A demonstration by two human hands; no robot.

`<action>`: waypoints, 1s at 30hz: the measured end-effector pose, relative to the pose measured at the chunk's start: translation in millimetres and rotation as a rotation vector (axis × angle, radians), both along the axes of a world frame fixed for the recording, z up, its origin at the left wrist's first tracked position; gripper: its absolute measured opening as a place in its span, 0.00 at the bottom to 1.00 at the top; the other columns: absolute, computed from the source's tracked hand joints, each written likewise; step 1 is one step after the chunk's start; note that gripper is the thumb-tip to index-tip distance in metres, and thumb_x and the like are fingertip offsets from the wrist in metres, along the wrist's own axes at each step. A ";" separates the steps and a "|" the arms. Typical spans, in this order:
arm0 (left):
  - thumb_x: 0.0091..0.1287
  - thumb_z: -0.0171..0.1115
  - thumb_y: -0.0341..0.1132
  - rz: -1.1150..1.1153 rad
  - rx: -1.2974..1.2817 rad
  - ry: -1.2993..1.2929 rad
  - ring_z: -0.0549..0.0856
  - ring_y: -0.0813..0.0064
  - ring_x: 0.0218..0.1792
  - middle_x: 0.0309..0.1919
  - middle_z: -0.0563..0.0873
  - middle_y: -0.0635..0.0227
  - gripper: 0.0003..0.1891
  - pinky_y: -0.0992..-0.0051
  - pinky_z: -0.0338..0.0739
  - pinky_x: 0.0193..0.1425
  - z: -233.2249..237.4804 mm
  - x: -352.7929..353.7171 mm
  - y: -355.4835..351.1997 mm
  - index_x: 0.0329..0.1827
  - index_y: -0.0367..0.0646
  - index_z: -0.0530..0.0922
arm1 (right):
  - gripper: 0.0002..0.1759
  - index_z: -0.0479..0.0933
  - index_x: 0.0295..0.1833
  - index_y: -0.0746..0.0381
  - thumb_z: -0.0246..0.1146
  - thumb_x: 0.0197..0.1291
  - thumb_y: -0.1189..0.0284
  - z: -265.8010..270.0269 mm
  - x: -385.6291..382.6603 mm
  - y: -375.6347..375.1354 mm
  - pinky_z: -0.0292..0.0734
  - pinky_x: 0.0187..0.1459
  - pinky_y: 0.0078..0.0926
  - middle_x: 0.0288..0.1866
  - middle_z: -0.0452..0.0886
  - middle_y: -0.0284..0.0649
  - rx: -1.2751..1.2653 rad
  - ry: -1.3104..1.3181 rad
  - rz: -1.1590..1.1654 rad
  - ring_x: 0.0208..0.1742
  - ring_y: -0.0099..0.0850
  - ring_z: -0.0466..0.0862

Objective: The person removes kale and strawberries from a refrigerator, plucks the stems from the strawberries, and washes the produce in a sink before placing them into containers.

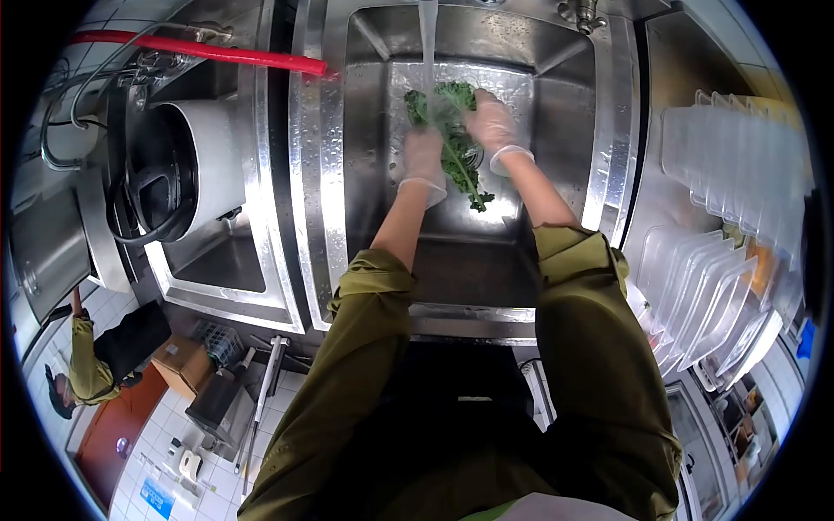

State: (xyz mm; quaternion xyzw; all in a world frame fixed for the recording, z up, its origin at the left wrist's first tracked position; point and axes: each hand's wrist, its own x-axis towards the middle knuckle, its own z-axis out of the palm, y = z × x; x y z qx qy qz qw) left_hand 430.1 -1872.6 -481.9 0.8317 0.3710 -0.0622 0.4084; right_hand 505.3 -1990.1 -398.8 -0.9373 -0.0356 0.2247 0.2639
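Observation:
A bunch of curly green kale (458, 154) is under a stream of water (428, 52) in a steel sink (473, 39). My left hand (424, 161), in a clear glove, closes on the kale's left side, its fingers partly hidden by the splashing water. On the upper right side of the leaves, my right hand (493, 126), also gloved, has its fingers wrapped round the kale. A stem with a leafy end hangs down between my hands toward the sink floor.
Left of the sink, a red hose (200, 52) crosses toward the rim, above a large white pot (213, 165) in another basin. Clear plastic containers (730, 165) stand in rows at right. A co-worker (91, 365) is at the far lower left, near a cardboard box (182, 365).

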 end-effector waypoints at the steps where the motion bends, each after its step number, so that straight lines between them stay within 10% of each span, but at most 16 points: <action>1: 0.61 0.52 0.48 0.073 -0.021 0.032 0.84 0.53 0.39 0.34 0.84 0.50 0.20 0.60 0.76 0.44 52.4 -2.4 -13.9 0.34 0.37 0.80 | 0.25 0.73 0.52 0.66 0.62 0.52 0.61 -7.6 -3.8 -0.2 0.70 0.55 0.40 0.51 0.74 0.57 -0.111 -0.060 0.079 0.54 0.50 0.75; 5: 0.56 0.56 0.42 -0.155 0.253 0.228 0.82 0.51 0.43 0.39 0.83 0.48 0.17 0.60 0.75 0.50 79.0 0.4 -21.2 0.39 0.36 0.79 | 0.18 0.74 0.46 0.65 0.61 0.51 0.65 -6.4 -28.8 -3.1 0.72 0.51 0.41 0.43 0.75 0.54 -0.032 -0.496 0.044 0.48 0.51 0.77; 8: 0.55 0.55 0.39 -0.387 0.128 0.234 0.82 0.52 0.45 0.42 0.82 0.46 0.17 0.61 0.75 0.50 19.7 6.5 -2.2 0.43 0.37 0.79 | 0.15 0.76 0.43 0.61 0.55 0.57 0.62 -14.0 -37.6 -2.5 0.72 0.49 0.43 0.47 0.76 0.54 0.076 -0.032 -0.034 0.48 0.55 0.76; 17: 0.65 0.53 0.47 0.065 -0.824 -0.047 0.80 0.77 0.35 0.37 0.81 0.65 0.21 0.76 0.76 0.36 55.6 10.4 21.4 0.49 0.37 0.75 | 0.32 0.68 0.61 0.64 0.62 0.54 0.57 12.4 -33.0 0.1 0.71 0.52 0.29 0.53 0.78 0.47 0.594 0.651 -0.244 0.52 0.34 0.78; 22: 0.63 0.55 0.47 0.354 -0.633 -0.105 0.82 0.66 0.34 0.36 0.82 0.57 0.21 0.70 0.76 0.38 88.0 19.1 9.1 0.46 0.36 0.76 | 0.33 0.63 0.62 0.62 0.62 0.54 0.60 54.9 -43.3 25.7 0.71 0.52 0.42 0.53 0.74 0.58 -0.086 0.109 0.131 0.54 0.52 0.75; 25: 0.62 0.57 0.45 0.260 -0.417 -0.285 0.83 0.63 0.36 0.37 0.83 0.54 0.20 0.67 0.75 0.41 62.5 13.5 7.4 0.45 0.34 0.76 | 0.37 0.58 0.65 0.62 0.62 0.52 0.60 40.1 -54.2 19.1 0.71 0.52 0.43 0.56 0.72 0.56 0.077 -0.016 0.172 0.53 0.49 0.76; 30: 0.63 0.55 0.50 0.143 -0.148 -0.211 0.83 0.49 0.38 0.33 0.82 0.43 0.24 0.59 0.74 0.44 88.9 15.3 15.8 0.38 0.32 0.79 | 0.46 0.60 0.64 0.72 0.65 0.49 0.49 54.4 -39.9 14.3 0.64 0.59 0.32 0.57 0.72 0.53 0.755 0.575 -0.299 0.59 0.40 0.72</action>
